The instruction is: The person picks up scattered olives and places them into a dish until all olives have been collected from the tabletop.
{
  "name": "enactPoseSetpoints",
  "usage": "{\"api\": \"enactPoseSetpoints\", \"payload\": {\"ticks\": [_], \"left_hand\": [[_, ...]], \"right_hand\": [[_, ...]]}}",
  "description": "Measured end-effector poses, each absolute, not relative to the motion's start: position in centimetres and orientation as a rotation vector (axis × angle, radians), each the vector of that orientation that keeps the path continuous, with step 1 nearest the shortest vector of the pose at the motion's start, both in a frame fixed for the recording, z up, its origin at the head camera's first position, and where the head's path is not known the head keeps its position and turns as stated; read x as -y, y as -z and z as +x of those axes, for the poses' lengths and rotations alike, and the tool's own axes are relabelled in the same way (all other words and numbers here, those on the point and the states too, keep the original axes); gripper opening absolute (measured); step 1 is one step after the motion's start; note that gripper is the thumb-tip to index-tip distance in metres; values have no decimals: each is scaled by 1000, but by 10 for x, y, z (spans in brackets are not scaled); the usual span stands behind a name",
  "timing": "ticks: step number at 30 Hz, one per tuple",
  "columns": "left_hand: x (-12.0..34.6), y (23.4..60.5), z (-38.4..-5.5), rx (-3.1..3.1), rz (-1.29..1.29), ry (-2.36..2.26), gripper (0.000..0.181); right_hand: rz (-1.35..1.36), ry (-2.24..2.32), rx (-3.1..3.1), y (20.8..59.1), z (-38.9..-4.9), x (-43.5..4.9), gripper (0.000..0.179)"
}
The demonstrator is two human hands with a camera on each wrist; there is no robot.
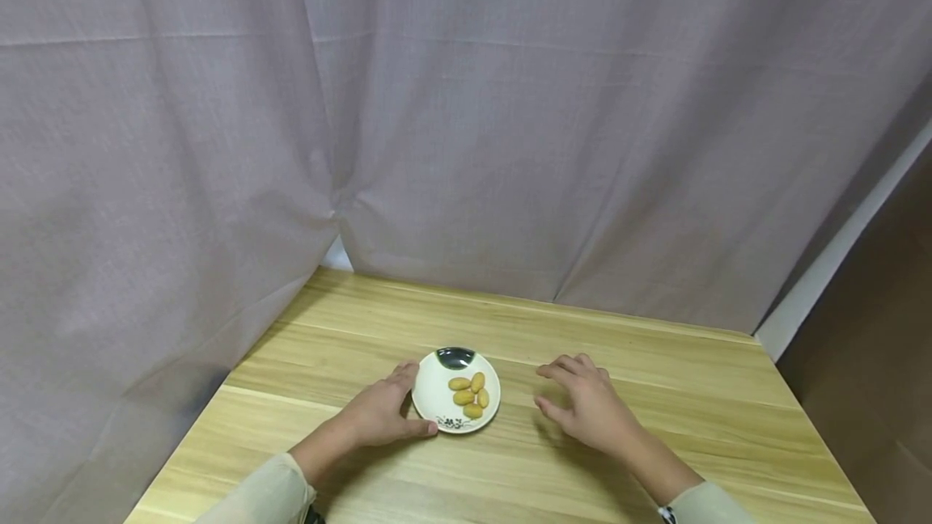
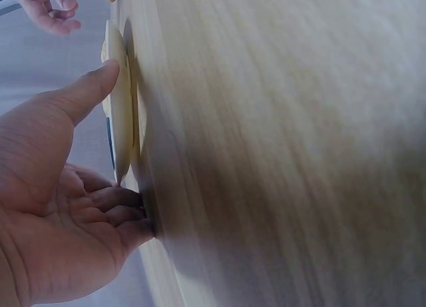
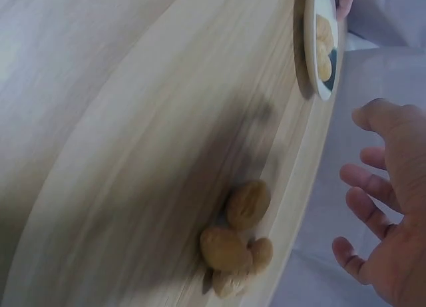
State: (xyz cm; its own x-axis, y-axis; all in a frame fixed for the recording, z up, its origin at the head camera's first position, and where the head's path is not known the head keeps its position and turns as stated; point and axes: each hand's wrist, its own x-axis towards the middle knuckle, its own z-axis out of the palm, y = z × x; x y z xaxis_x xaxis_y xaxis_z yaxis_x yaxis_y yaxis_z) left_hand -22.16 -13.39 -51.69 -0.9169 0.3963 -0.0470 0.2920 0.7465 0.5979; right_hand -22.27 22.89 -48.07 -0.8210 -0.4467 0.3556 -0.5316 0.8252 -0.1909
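Note:
A small round white plate with a dark green patch and a floral print lies on the table. Several oval yellow-brown pieces, nut-like in shape, rest on its right half. My left hand holds the plate's left side, thumb at the near rim and fingers at the far side. Right of the plate, my right hand hovers above the table with loosely bent fingers, holding nothing. Below it, in the right wrist view, several more brown oval pieces lie in a cluster; the hand hides them in the head view.
The light wooden table has its back edge against a grey-mauve cloth curtain, which also hangs along the left side. A darker brown cloth stands at the right.

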Motion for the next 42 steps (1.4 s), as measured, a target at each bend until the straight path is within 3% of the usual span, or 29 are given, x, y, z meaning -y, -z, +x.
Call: {"api": "enactPoseSetpoints", "payload": {"ticks": [26,42], "left_hand": [[134,514,-221,-2760,534,-923,124],[135,515,-222,-2761,543,-911,124]], "right_hand": [[573,-360,2822,491,-218,-284,41],[488,-286,2920,496,-229,-289,34]]}}
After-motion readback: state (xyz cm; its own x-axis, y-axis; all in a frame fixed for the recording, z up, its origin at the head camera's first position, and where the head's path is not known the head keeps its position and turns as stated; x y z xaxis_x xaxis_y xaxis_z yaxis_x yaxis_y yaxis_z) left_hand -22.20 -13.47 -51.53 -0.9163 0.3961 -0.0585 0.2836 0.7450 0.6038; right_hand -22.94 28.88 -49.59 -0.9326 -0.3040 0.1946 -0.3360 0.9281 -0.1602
